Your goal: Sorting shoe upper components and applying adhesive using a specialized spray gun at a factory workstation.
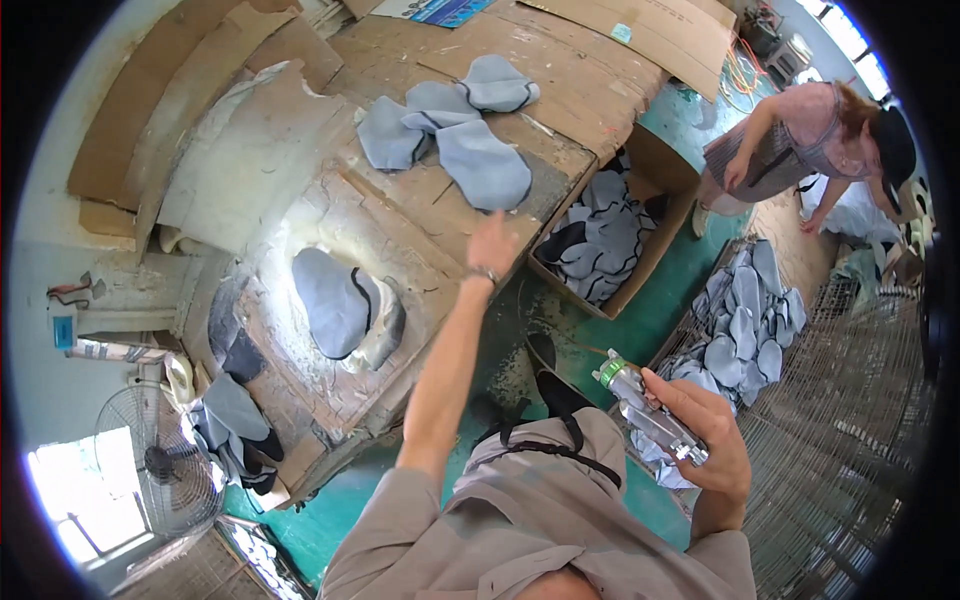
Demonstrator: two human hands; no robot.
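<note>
My right hand (702, 425) is wrapped round a metal spray gun (650, 412) with a green ring at its nozzle end. The nozzle points up and left, away from my body. My left hand (493, 245), blurred by motion, reaches over the table edge to the near tip of a rounded grey fabric piece (485, 165). Whether its fingers touch or grip the piece cannot be made out. Several similar grey pieces (393, 133) lie overlapped behind it. Another grey piece with a black band (335, 303) sits on a pale crusted patch of the table at left.
Right of the table, a cardboard box (668, 180) holds many grey pieces. More lie heaped on a rack (745, 320). A co-worker (790, 140) bends at far right. A standing fan (160, 460) is at lower left; cardboard sheets (640, 40) cover the table's far side.
</note>
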